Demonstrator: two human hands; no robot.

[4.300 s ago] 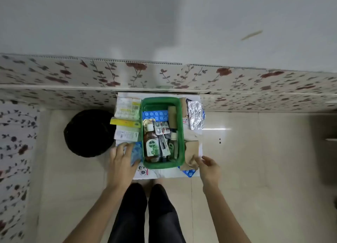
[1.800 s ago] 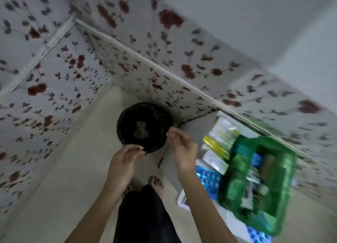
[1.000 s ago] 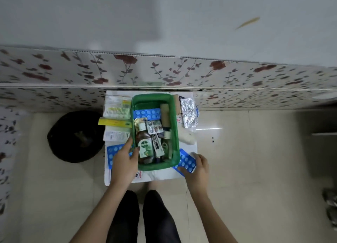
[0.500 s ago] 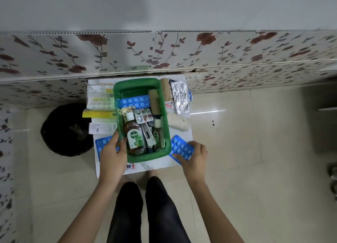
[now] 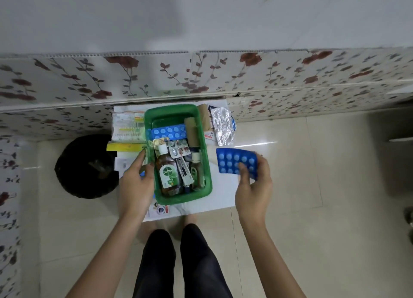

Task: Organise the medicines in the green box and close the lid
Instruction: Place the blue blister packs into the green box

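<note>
Head view: tiled floor (image 5: pixel 312 208) (floral wall panels (image 5: pixel 290 74))

Only one word could be read: "Dettol", in white letters on the green label of the brown bottle (image 5: pixel 167 172) that lay in the green box (image 5: pixel 176 112). Smaller print below it on the same label was too fine to make out. The tube (image 5: pixel 184 172) beside the bottle carried dark lettering along its length, unreadable. The cartons (image 5: pixel 127 127) left of the box had coloured printing and lines of text, all too small and blurred to tell. The paper (image 5: pixel 161 209) under the box showed round printed emblems near its front edge, also illegible.
</note>
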